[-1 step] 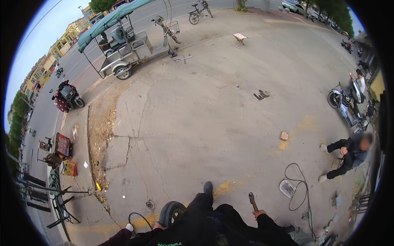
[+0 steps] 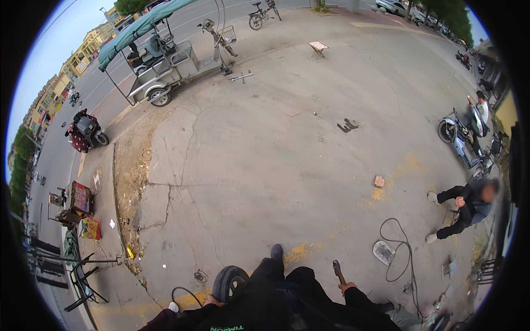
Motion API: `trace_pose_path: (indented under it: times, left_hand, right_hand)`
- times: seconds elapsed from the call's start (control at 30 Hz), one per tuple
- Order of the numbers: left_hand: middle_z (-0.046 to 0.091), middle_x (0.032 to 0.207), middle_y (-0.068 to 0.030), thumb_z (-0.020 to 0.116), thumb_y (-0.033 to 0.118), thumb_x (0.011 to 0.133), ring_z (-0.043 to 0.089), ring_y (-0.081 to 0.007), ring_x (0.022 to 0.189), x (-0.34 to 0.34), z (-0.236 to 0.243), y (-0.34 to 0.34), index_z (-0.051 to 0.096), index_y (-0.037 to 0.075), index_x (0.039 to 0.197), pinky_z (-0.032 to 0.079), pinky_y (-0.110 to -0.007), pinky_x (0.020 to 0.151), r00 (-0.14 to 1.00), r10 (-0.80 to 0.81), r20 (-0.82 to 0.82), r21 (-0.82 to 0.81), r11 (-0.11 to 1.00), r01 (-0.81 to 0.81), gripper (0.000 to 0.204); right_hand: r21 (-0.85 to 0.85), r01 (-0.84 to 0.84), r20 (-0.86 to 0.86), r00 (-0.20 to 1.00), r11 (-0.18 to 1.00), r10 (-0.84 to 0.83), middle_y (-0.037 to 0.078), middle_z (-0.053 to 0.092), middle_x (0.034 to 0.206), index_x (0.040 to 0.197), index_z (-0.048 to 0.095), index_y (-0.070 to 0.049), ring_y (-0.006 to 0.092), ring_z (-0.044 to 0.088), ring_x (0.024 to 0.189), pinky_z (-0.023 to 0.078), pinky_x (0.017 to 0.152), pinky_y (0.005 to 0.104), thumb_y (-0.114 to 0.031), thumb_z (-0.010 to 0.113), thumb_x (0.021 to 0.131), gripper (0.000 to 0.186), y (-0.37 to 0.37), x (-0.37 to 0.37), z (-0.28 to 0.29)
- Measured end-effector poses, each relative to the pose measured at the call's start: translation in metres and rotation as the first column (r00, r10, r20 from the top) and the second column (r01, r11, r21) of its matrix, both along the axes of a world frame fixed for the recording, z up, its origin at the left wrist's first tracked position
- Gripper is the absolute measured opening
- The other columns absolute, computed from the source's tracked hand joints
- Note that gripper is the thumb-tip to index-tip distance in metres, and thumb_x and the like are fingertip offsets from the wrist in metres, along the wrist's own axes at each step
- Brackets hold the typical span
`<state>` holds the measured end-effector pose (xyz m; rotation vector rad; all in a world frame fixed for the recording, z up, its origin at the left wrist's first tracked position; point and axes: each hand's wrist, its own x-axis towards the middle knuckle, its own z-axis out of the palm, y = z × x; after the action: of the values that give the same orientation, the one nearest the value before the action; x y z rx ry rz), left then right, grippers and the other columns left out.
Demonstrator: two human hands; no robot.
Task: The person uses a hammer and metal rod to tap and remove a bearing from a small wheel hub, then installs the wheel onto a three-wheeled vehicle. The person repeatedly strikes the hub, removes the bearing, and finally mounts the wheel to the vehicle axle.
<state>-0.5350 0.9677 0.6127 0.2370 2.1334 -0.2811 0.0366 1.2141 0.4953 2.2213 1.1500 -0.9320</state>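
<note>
A small wheel with a black tyre (image 2: 223, 282) and a pale metal hub stands against my left leg, at the bottom of the view. My left hand (image 2: 212, 300) is closed on the near left edge of the tyre; some of its fingers are hidden. Off to the right, my right hand (image 2: 347, 287) grips a hammer-like tool (image 2: 338, 270) with a brown handle and a dark end pointing away from me. Its exact kind is too small to make out. A black hose (image 2: 189, 289) curves over the ground beside my left hand.
A grey basin (image 2: 383, 252) lies by a looped black hose (image 2: 411, 265) on the right. Beyond sits a person (image 2: 469, 204) near a parked scooter (image 2: 458, 138). A brick (image 2: 379, 181), folding stool (image 2: 318, 48), three-wheeled cart (image 2: 165, 71) and red box (image 2: 81, 197) stand farther out.
The whole scene has shifted slightly left and up in the view. Both hands keep their holds on the tyre and the tool.
</note>
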Motion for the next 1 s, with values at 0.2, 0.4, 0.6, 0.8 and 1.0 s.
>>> trace_pose_path:
  times: [0.2, 0.4, 0.6, 0.8, 1.0]
  left_hand:
    - [0.064, 0.125, -0.0242, 0.095, 0.050, 0.060, 0.069, -0.0394, 0.110, -0.050, 0.027, 0.211, 0.035, -0.002, 0.134, 0.056, -0.047, 0.093, 0.928, -0.318, -0.194, 0.037, 0.943, 0.331, 0.109]
    - [0.060, 0.129, -0.0226, 0.092, 0.044, 0.063, 0.069, -0.0396, 0.107, -0.090, 0.061, 0.407, 0.037, 0.003, 0.129, 0.056, -0.049, 0.088, 0.900, -0.320, -0.297, 0.111, 0.924, 0.365, 0.095]
    - [0.064, 0.127, -0.0207, 0.086, 0.040, 0.066, 0.069, -0.0407, 0.104, -0.110, 0.092, 0.568, 0.039, 0.005, 0.140, 0.055, -0.049, 0.088, 0.885, -0.238, -0.401, 0.233, 0.908, 0.350, 0.094]
    - [0.065, 0.126, -0.0200, 0.085, 0.040, 0.067, 0.070, -0.0388, 0.104, -0.139, 0.096, 0.726, 0.041, 0.007, 0.140, 0.055, -0.048, 0.088, 0.899, -0.206, -0.387, 0.306, 0.891, 0.336, 0.092]
    - [0.065, 0.126, -0.0186, 0.085, 0.039, 0.066, 0.070, -0.0379, 0.104, -0.196, 0.066, 0.874, 0.044, 0.008, 0.139, 0.055, -0.048, 0.088, 0.914, -0.215, -0.345, 0.386, 0.855, 0.346, 0.089]
  right_hand:
    - [-0.272, 0.103, -0.002, 0.994, 0.957, -0.108, 0.020, 0.074, 0.099, 0.106, 0.074, 0.002, 0.0323, 0.073, 0.096, 0.054, 0.082, 0.0461, -0.054, 0.080, 0.078, 0.064, 0.065, -0.003, 0.059]
    - [-0.300, 0.079, -0.033, 0.995, 0.951, -0.093, 0.018, 0.071, 0.088, 0.102, 0.071, 0.004, 0.0317, 0.071, 0.082, 0.054, 0.072, 0.0458, -0.051, 0.077, 0.083, 0.058, 0.204, -0.030, 0.062]
    - [-0.295, -0.030, -0.066, 0.998, 0.955, 0.011, 0.017, 0.068, 0.077, 0.097, 0.068, 0.005, 0.0310, 0.069, 0.068, 0.054, 0.061, 0.0454, -0.048, 0.074, 0.087, 0.054, 0.409, -0.047, 0.057]
    - [-0.181, 0.093, -0.106, 0.988, 0.979, -0.114, 0.012, 0.059, 0.063, 0.090, 0.062, 0.004, 0.0279, 0.061, 0.049, 0.049, 0.045, 0.0439, -0.042, 0.070, 0.093, 0.047, 0.627, -0.070, 0.027]
    - [-0.056, 0.206, -0.083, 0.974, 0.977, -0.210, 0.008, 0.052, 0.057, 0.088, 0.060, 0.000, 0.0237, 0.053, 0.042, 0.042, 0.039, 0.0421, -0.042, 0.069, 0.095, 0.043, 0.788, -0.125, 0.017]
